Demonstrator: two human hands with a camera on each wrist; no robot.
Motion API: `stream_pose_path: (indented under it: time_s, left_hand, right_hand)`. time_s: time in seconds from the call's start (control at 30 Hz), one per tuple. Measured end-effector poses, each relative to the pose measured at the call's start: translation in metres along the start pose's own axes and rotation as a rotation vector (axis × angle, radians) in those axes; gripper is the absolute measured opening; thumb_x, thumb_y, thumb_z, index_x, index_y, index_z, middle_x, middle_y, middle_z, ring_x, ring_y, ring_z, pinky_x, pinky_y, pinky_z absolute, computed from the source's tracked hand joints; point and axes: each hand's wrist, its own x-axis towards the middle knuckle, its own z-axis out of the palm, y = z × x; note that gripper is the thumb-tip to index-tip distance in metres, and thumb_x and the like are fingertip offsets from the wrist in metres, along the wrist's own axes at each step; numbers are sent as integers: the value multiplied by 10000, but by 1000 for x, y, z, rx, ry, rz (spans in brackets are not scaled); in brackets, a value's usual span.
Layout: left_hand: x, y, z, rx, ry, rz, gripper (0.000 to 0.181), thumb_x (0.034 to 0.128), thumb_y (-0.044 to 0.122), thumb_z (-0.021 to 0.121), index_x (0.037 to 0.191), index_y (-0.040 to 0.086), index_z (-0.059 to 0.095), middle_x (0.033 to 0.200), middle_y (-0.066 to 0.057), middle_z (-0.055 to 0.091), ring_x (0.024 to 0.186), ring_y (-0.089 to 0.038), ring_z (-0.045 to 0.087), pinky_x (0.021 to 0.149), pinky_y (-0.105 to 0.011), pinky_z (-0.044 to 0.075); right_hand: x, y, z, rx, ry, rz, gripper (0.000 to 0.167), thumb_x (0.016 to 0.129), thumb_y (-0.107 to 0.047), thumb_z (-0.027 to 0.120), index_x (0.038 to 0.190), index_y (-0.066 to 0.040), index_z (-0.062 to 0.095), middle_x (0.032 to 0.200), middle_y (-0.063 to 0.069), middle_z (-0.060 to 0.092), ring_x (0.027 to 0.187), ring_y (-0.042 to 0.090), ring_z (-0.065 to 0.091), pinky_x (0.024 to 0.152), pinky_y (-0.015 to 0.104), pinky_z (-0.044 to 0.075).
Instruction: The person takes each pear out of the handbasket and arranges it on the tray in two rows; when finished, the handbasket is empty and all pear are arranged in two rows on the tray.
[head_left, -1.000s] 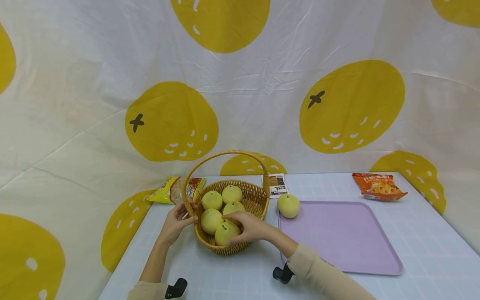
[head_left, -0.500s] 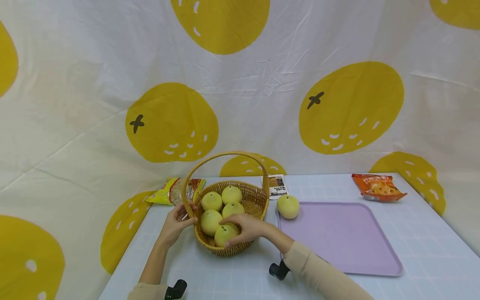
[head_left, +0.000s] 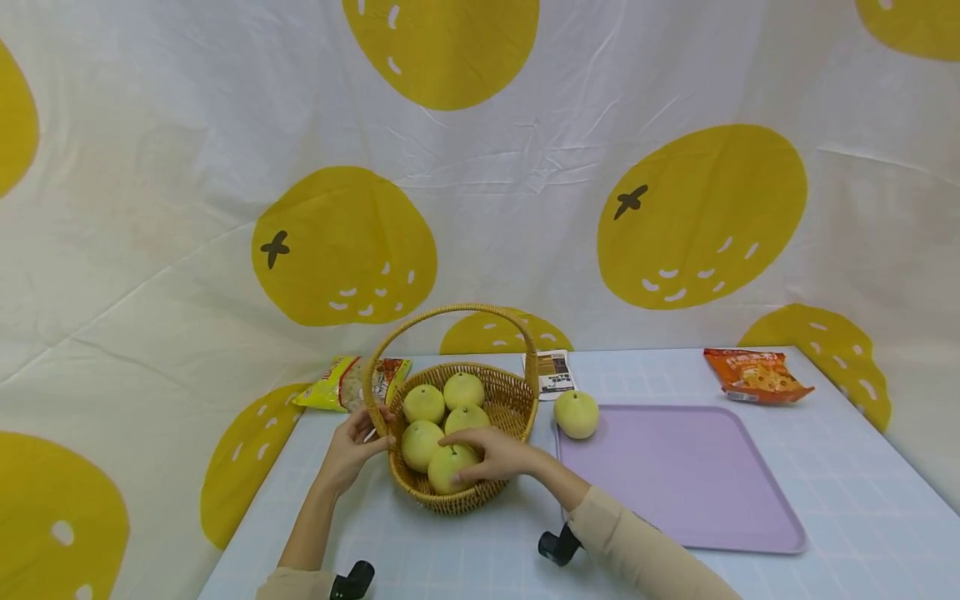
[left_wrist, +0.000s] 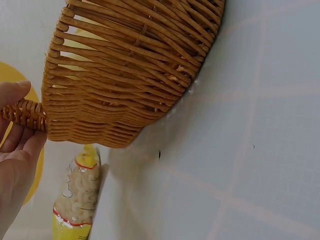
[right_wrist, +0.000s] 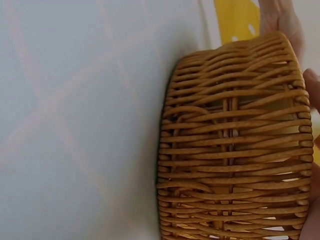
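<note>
In basket (head_left: 512,402), right hand (head_left: 497,454), curled round fruit (head_left: 446,472)

Gripping on the left, clasping from above on the right, and doing both at once!

Coming up steeply out of a beige left sleeve (head_left: 295,584) with the left forearm (head_left: 309,523), and gripping with the left hand (head_left: 349,452): pressing the left thumb (left_wrist: 14,92) in from one side, curling the fingers (left_wrist: 31,146) in from the other. Over to the right, slanting the right forearm (head_left: 558,481) inward from a beige right sleeve (head_left: 647,546), turning the right hand (head_left: 497,455) downward, arching its fingers over and setting its thumb apart, lower down. Holding both hands near each other but apart, level in the head view.
</note>
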Motion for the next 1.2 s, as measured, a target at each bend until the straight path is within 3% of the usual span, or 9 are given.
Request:
stream_pose_path:
  time_s: [0.33, 0.6, 0.8, 0.93, 1.2]
  left_hand:
    - [-1, 1, 2, 4, 10, -2, 562, 796, -58, 692, 1272, -134, 403, 1207, -270, 525, 1091, -125, 553, 894, -194, 498]
    - [-1, 0, 1, 3, 15, 6, 566, 792, -67, 692, 1269, -147, 397, 1205, -305, 511, 1076, -124, 557, 901, -184, 488]
    - [-1, 1, 1, -2, 18, 3, 564, 793, -76, 686, 1272, -143, 396, 1222, -318, 496, 1068, -101, 557, 897, -185, 491]
    - [-1, 0, 1, -2, 19, 3, 553, 797, -86, 677, 1275, -136, 403, 1227, -319, 492, 1064, -94, 557, 891, -182, 494]
    - [-1, -1, 2, -12, 15, 5, 567, 800, -92, 672, 1289, -131, 387, 1227, -309, 496, 1073, -110, 556, 865, -193, 511]
  right_hand:
    - [-5, 5, -8, 183, 122, 2, 544, 852, -257, 707, 1336, -89, 523, 1347, 57, 532, 1260, 221, 450, 1042, 415, 387]
    - [-16, 5, -12, 215, 288, -22, 496, 844, -151, 712, 1300, -43, 549, 1313, 76, 561, 1156, 233, 524, 843, 344, 531]
    - [-32, -16, -29, 242, 278, -19, 466, 858, -54, 669, 1292, 34, 526, 1311, 210, 532, 1083, 313, 569, 798, 285, 543]
    - [-45, -31, -42, 255, 269, -14, 457, 861, -55, 663, 1280, 61, 522, 1288, 230, 540, 1016, 244, 594, 794, 302, 542]
    - [-68, -4, -46, 271, 303, -10, 482, 843, -63, 694, 1286, 30, 529, 1270, 222, 548, 767, 106, 649, 681, 281, 562]
